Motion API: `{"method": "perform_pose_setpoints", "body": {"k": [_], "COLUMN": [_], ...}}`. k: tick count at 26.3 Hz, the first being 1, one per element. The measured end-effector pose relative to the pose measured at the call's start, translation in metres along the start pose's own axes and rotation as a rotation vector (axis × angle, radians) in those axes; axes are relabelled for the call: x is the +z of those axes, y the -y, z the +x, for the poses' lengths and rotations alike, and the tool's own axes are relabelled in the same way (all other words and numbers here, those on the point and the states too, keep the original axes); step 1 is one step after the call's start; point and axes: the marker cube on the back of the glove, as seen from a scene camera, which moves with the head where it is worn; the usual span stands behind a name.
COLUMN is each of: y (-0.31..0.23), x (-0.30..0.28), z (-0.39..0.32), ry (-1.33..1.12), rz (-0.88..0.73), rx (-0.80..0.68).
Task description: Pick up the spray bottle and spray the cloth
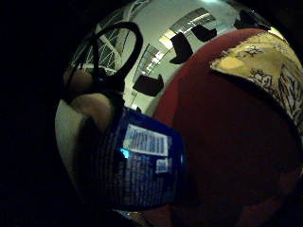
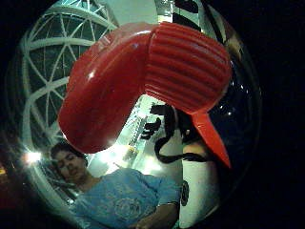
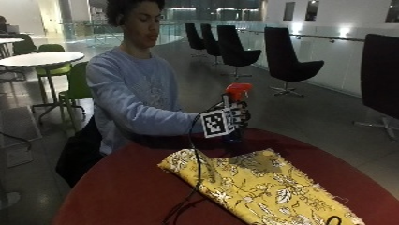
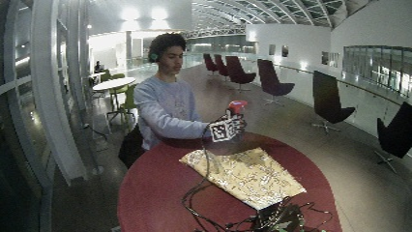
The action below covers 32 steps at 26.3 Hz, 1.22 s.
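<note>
My gloved right hand (image 3: 237,116) grips a blue spray bottle (image 3: 234,135) with a red trigger head (image 3: 237,90), lifted upright above the far side of the round red table (image 3: 124,187). The bottle's blue labelled body (image 1: 142,163) fills the little finger side palm view, and the red spray head (image 2: 143,76) fills the thumb side palm view. A yellow patterned cloth (image 3: 255,185) lies flat on the table, just in front of and below the bottle. The same cloth (image 4: 248,176) shows in the wide outside view, with the hand (image 4: 230,126) over its far edge.
Cables (image 4: 219,212) run from the glove across the cloth to gear at the table's near edge. Black chairs (image 3: 284,61) stand on the floor behind, and a white table with green chairs (image 3: 43,61) stands far off behind the person.
</note>
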Motion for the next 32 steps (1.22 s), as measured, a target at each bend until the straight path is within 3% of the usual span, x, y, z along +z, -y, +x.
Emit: {"method": "perform_pose_setpoints", "body": {"k": [6,11,22,32], "y": [-0.017,-0.054,-0.150,-0.193], "x": [-0.041,-0.113,-0.302,-0.348], "z": [-0.012,-0.021,0.012,0.046], "ry": [-0.070,-0.310,-0.822,-0.982], "rz": [-0.018,-0.104,0.039,0.014], "rx": [0.004,0.010,0.172,0.261]}}
